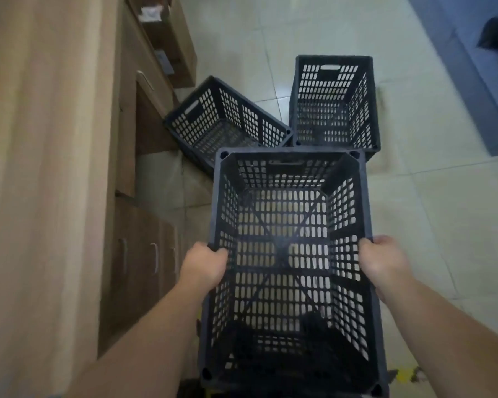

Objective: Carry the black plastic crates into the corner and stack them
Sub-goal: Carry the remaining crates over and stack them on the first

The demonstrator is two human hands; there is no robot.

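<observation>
Three black plastic crates are in view. The near crate [292, 262] is held by both hands: the left hand [204, 268] has its grip closed over the left rim, the right hand [384, 264] over the right rim. A tilted crate [227, 122] and an upright crate [335, 103] rest on the tiled floor [443, 211], beside wooden cabinets [138, 254].

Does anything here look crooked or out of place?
Yes. The black plastic crate nearest the wooden cabinet sits tilted and skewed, not flat like the upright black crate beside it. The crate held by both hands, left hand and right hand on its rims, looks undamaged.
</observation>
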